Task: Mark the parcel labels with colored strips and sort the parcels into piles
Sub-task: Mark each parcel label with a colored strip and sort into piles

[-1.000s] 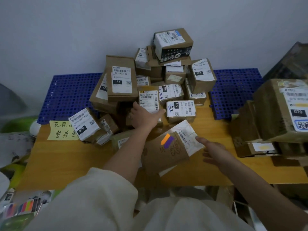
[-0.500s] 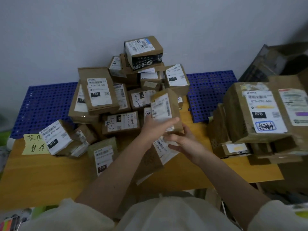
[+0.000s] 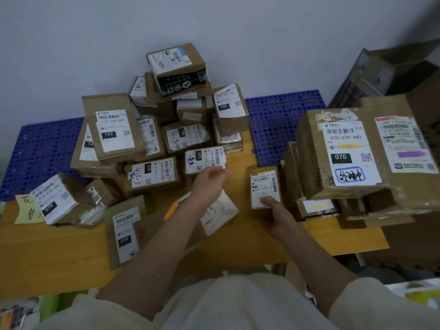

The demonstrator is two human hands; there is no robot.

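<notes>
Table (image 3: 59,256): yellow-brown wood top against a plain grey wall, blue perforated mat (image 3: 283,120) along the back.
Middle pile (image 3: 166,129): loose heap of brown boxes, labels facing every which way, numbers like 122, 102, 070 readable.
Right pile (image 3: 352,163): bigger boxes stacked up, top label reading 070-070-A80 with a yellow streak and a blue scribble.
Right hand (image 3: 273,213): wrapped round the near end of a small box (image 3: 264,184), thumb on its white label; box sits on the table just beside the right pile.
Left hand (image 3: 209,179): reaching to the 070 box (image 3: 204,160) at the front of the middle pile, fingertips at its lower edge; honestly can't tell if gripping or just touching.
Under left arm: flat parcel (image 3: 216,215) with an orange strip (image 3: 172,210) showing.
Far left: yellow sticky note (image 3: 25,208) with handwriting.
</notes>
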